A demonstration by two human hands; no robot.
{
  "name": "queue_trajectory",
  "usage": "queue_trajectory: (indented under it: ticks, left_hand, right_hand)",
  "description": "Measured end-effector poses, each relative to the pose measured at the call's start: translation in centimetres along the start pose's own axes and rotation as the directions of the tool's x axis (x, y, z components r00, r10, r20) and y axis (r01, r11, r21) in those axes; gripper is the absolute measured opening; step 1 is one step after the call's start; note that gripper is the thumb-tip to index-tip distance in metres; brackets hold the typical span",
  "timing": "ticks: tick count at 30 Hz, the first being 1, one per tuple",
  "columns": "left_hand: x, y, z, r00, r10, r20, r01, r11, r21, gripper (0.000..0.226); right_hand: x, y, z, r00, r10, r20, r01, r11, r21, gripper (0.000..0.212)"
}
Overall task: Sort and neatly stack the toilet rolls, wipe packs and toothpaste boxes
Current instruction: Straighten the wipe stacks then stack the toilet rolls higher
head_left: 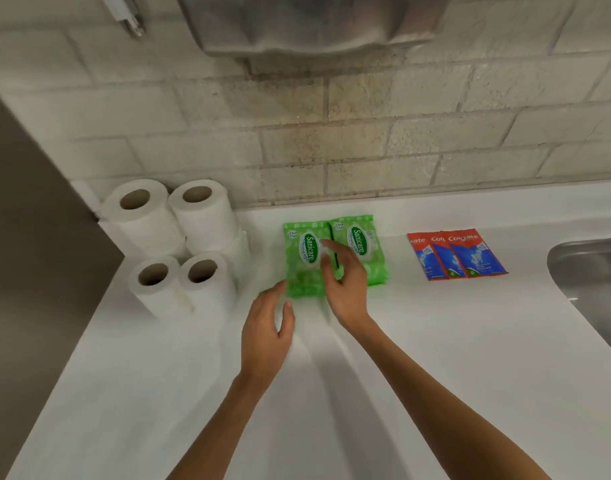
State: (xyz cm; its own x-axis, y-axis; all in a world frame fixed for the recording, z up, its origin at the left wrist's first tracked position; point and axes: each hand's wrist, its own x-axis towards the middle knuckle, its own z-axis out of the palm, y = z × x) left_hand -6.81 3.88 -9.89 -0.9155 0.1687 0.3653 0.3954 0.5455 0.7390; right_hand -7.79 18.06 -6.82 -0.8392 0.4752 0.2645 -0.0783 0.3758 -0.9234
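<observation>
Two stacks of green Sanicare wipe packs lie side by side on the white counter (435, 341), the left stack (302, 261) and the right stack (362, 247). My right hand (343, 282) hovers over the seam between them, fingers loosely spread, fingertips touching the left pack. My left hand (267, 327) is open at the left pack's near left corner, fingertips against its edge. White toilet rolls (179, 244) stand stacked at the back left. Three red and blue Colgate toothpaste packs (456, 254) lie overlapped in a row to the right.
A steel sink (591, 282) is sunk into the counter at the right. A metal wall dispenser (311, 22) hangs above on the tiled wall. A dark panel (27, 237) borders the counter's left side.
</observation>
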Motion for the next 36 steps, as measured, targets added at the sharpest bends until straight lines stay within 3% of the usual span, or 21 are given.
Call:
queue_trajectory:
  ticks: [7,12,14,17,22,25,27,31,36]
  left_hand:
    - [-2.1,-4.4,-6.0,0.935,-0.288,-0.208,0.266,0.955,-0.13,0.023]
    - [-1.7,-7.1,-9.7,0.747,-0.51,-0.427,0.404,0.858,-0.318,0.015]
    - [-0.7,-8.6,-11.8,0.692,-0.564,-0.45,0.424,0.822,-0.379,0.019]
    - [2.2,-10.1,-14.6,0.667,-0.646,-0.371,0.442,0.744,-0.501,0.03]
    - [6.8,-12.8,-16.7,0.699,-0.714,-0.03,0.564,0.577,-0.591,0.06]
    - [9.4,-14.4,-17.0,0.702,-0.698,0.145,0.617,0.493,-0.614,0.071]
    - [10.9,-14.8,-16.9,0.693,-0.683,0.232,0.646,0.445,-0.62,0.072]
    - [11.8,-14.5,-15.7,0.714,-0.631,0.304,0.641,0.414,-0.647,0.06]
    - [12.0,-16.0,-14.4,0.727,-0.61,0.315,0.612,0.367,-0.701,0.056]
  right_hand:
    - [-3.1,-3.2,5.0,0.923,0.202,0.326,-0.272,0.944,0.187,0.038]
    - [-2.3,-3.0,7.3,0.857,0.252,0.45,-0.364,0.914,0.181,0.051]
    - [-2.2,-3.0,8.7,0.834,0.273,0.48,-0.397,0.9,0.178,0.055]
    - [-1.5,-3.1,10.5,0.814,0.31,0.492,-0.442,0.879,0.179,0.057]
    - [-0.6,-2.9,13.6,0.792,0.332,0.512,-0.528,0.794,0.302,0.066]
    - [0.4,-2.6,15.0,0.82,0.272,0.503,-0.519,0.723,0.456,0.037]
    - [0.8,-2.8,15.8,0.83,0.251,0.498,-0.521,0.667,0.532,0.032]
    - [1.3,-1.6,17.6,0.857,0.258,0.446,-0.497,0.642,0.584,0.04]
    - [1.0,-1.4,19.2,0.862,0.336,0.379,-0.499,0.687,0.528,0.065]
